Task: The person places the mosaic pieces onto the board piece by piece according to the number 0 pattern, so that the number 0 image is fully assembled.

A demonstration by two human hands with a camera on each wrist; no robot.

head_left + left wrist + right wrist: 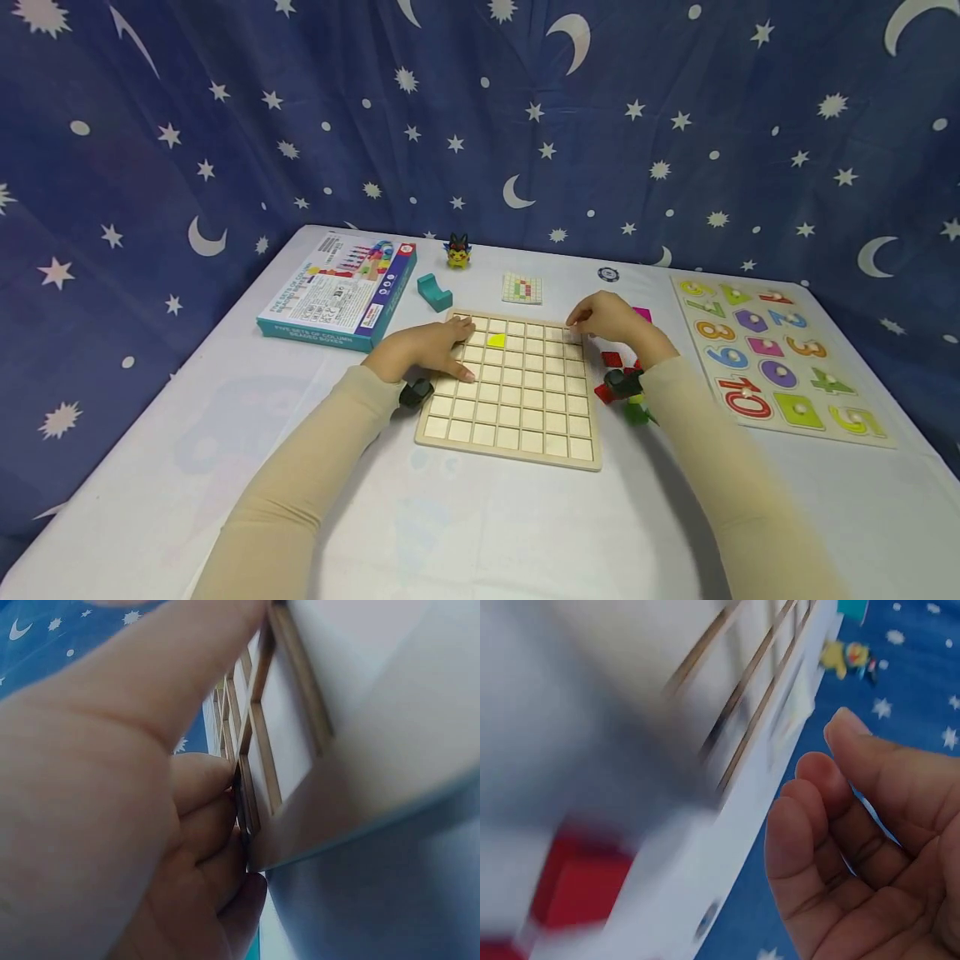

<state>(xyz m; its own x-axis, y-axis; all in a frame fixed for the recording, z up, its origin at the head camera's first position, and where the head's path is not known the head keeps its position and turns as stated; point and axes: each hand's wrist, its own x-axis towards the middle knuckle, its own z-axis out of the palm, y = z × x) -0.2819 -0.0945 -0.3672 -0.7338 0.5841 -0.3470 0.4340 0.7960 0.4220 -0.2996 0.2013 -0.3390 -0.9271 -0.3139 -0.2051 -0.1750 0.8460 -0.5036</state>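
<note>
A wooden grid board [512, 457] lies flat in the middle, with a yellow piece [496, 340] in one of its upper-left cells. My left hand [427, 348] rests on the board's left edge, its thumb stretched over the cells. The left wrist view shows fingers [206, 825] of that hand touching the board's side. Above the board's far right corner is my right hand [607, 317]. In the right wrist view its fingers are loosely bent, with nothing visible between thumb and fingertips. Red tiles [611, 359] and green pieces [636, 413] lie right of the board, partly hidden by the right wrist.
A small coloured pattern card [522, 288] lies behind the board. Left of it are a teal curved block [435, 292], a yellow figurine [457, 251] and a boxed toy set [337, 292]. A number puzzle board [780, 358] and a round chip [608, 274] are on the right.
</note>
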